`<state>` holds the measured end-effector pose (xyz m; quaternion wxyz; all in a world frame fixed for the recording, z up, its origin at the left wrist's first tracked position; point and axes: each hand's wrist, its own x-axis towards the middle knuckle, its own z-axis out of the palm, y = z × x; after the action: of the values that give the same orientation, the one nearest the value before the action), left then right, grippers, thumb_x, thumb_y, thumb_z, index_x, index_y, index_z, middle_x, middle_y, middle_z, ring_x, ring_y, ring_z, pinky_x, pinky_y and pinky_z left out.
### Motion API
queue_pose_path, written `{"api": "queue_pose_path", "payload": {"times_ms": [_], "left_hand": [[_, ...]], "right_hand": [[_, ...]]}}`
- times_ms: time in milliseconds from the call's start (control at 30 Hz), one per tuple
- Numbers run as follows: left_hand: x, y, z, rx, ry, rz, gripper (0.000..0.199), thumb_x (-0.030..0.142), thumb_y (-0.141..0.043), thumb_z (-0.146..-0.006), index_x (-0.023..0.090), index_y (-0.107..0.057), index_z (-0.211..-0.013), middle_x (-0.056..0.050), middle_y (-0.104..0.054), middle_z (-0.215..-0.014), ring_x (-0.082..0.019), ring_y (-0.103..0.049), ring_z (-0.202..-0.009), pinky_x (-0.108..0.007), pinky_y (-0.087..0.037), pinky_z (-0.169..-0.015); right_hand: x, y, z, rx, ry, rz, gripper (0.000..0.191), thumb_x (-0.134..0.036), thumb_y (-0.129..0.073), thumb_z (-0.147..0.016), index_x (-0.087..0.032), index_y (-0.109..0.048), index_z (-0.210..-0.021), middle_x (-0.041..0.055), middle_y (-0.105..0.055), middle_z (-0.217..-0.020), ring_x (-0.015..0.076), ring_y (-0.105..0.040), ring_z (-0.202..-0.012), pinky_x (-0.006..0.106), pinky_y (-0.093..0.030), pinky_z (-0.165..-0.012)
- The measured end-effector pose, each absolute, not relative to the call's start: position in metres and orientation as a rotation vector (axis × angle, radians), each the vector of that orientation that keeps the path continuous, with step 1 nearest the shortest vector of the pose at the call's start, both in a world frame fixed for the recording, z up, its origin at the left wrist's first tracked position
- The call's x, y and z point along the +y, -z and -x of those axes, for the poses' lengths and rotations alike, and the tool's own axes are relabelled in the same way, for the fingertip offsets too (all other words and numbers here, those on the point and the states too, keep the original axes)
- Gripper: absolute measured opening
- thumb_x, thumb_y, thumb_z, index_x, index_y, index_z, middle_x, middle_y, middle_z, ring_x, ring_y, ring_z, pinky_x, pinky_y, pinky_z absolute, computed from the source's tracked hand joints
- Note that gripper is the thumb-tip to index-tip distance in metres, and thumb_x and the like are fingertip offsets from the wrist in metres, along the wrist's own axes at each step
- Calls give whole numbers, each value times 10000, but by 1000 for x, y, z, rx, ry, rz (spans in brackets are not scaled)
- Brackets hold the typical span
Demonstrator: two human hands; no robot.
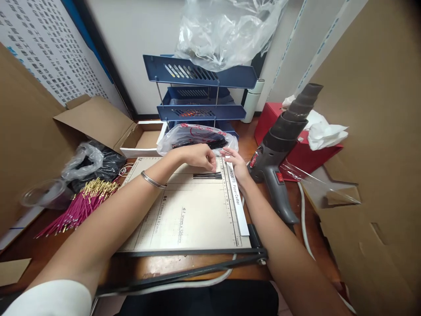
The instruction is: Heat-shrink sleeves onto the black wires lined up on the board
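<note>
A cream paper cutter board (197, 215) with printed size lines lies on the wooden table. Near its far right corner is a small row of thin black pieces (206, 176). Just above that row is my left hand (201, 157), its fingers curled together; anything between the fingertips is too small to make out. My right hand (236, 164) rests at the board's right edge by the white "Paper Cutter" strip (239, 202), fingers apart and holding nothing visible. Behind both hands sits a clear plastic bag (197, 136) with dark thin pieces inside.
At the left lie a bundle of magenta wires with gold ends (85, 204) and an open cardboard box (98, 123). A grey heat gun (276, 149) stands at the right before a red tissue box (269, 116). Blue trays (200, 112) stand behind. The cutter's black arm (184, 272) spans the front.
</note>
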<state>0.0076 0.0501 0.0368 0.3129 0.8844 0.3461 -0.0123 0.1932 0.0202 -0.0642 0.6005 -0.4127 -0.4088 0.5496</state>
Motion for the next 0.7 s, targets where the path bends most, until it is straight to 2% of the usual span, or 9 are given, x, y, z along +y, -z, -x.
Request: {"api": "queue_pose_path", "payload": {"times_ms": [167, 400, 533, 700], "left_hand": [[52, -39, -12, 950, 124, -2347, 199, 387, -756, -745, 210, -814, -815, 19, -760, -753, -162, -642, -746, -252, -412, -674], [33, -50, -21, 968, 162, -2508, 125, 209, -694, -809, 196, -818, -817, 7, -758, -744, -143, -618, -684, -259, -369, -633], [16, -59, -30, 973, 225, -2708, 202, 82, -628, -813, 172, -799, -750, -10, -712, -675, -128, -500, -587, -298, -312, -613], [11, -59, -33, 1074, 225, -2799, 239, 62, -596, -818, 168, -803, -764, -31, -675, -650, -137, -400, -547, -324, -272, -594]], "right_hand": [[17, 70, -196, -917, -1308, 932, 507, -288, -712, -527, -266, -715, -1034, 36, -754, -1123, 318, -629, -1267, 564, -397, -1235], [17, 69, -196, -932, -1319, 930, 484, -288, -718, -528, -272, -724, -1012, 27, -743, -1087, 320, -618, -1235, 556, -377, -1236], [18, 70, -197, -959, -1312, 928, 466, -290, -691, -548, -271, -721, -1012, 28, -736, -1077, 321, -613, -1233, 553, -385, -1216], [15, 66, -196, -963, -1271, 938, 445, -294, -700, -542, -267, -725, -985, 25, -723, -1056, 308, -599, -1233, 520, -360, -1233]]}}
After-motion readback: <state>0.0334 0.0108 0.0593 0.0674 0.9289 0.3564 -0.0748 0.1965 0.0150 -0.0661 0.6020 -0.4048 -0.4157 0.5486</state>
